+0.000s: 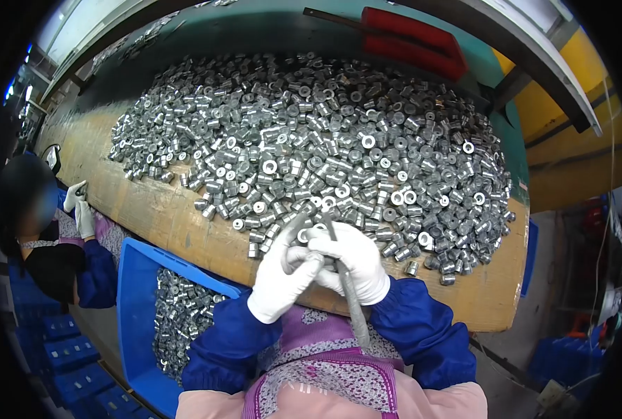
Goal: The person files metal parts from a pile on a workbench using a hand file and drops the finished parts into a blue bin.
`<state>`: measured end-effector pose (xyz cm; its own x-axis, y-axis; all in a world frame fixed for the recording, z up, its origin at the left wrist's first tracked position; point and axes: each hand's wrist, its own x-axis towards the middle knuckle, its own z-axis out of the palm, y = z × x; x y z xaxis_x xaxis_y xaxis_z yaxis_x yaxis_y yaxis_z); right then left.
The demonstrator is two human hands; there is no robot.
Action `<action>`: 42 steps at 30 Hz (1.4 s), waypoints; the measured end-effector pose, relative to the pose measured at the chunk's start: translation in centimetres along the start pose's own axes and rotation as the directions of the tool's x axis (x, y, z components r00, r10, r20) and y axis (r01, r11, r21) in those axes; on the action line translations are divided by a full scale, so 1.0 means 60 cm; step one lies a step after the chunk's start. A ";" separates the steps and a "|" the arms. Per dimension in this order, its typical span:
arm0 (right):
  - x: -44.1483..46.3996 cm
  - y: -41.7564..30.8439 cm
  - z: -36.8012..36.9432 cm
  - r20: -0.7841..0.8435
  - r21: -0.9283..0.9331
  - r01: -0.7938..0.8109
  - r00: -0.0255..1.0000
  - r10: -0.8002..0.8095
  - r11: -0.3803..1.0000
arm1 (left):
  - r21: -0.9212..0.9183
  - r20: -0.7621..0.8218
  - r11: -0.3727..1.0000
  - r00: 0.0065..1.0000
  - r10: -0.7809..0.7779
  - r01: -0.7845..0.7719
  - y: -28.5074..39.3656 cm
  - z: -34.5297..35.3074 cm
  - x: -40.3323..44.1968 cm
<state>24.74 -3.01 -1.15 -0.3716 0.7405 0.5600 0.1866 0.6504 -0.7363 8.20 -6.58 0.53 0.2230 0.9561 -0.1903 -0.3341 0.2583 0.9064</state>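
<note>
Both of my hands wear white gloves and meet at the table's front edge, in front of a big pile of small silver metal fittings (283,140). My left hand (283,276) has its fingers bent, the thumb touching the other hand's fingertips. My right hand (353,262) is curled around a long grey tool (353,300), whose lower end hangs toward the apron and whose upper end reaches the fittings. Whatever small piece may be between the fingertips is too hidden to make out.
A blue bin (136,314) of fittings stands left of my body. Another person (42,230) in white gloves works at the far left. A red tray (412,42) lies at the back of the table (492,300). Blue crates (70,353) are at lower left.
</note>
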 end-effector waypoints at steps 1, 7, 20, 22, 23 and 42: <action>0.003 0.000 0.000 -0.019 -0.012 0.011 1.000 -0.011 1.000 | -0.058 -0.009 0.998 1.000 -0.030 0.029 0.005 0.001 0.006; 0.010 0.025 -0.029 -0.342 -0.288 -0.087 0.940 -0.018 0.954 | -0.434 -0.046 0.898 0.994 -0.103 0.073 -0.003 -0.021 0.027; 0.006 0.031 -0.040 -0.105 -0.658 -0.213 0.976 0.193 0.722 | -0.292 0.001 0.920 0.962 -0.271 0.260 0.000 -0.016 0.027; -0.002 0.039 -0.040 -0.151 -0.577 -0.266 0.964 0.220 0.772 | -0.291 0.004 0.917 0.958 -0.285 0.274 -0.001 -0.018 0.028; 0.002 0.031 -0.039 -0.208 -0.489 -0.290 0.955 0.214 0.822 | -0.270 0.015 0.919 0.955 -0.295 0.288 -0.005 -0.021 0.028; 0.005 0.004 -0.016 -0.034 -0.089 -0.055 0.998 0.052 0.995 | -0.053 0.021 0.980 0.981 -0.191 0.192 0.021 -0.010 0.018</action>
<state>25.55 -2.47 -0.81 -0.3306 0.7785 0.5335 0.2867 0.6214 -0.7292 7.46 -5.16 1.22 0.3019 0.8859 -0.3523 -0.3334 0.4443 0.8315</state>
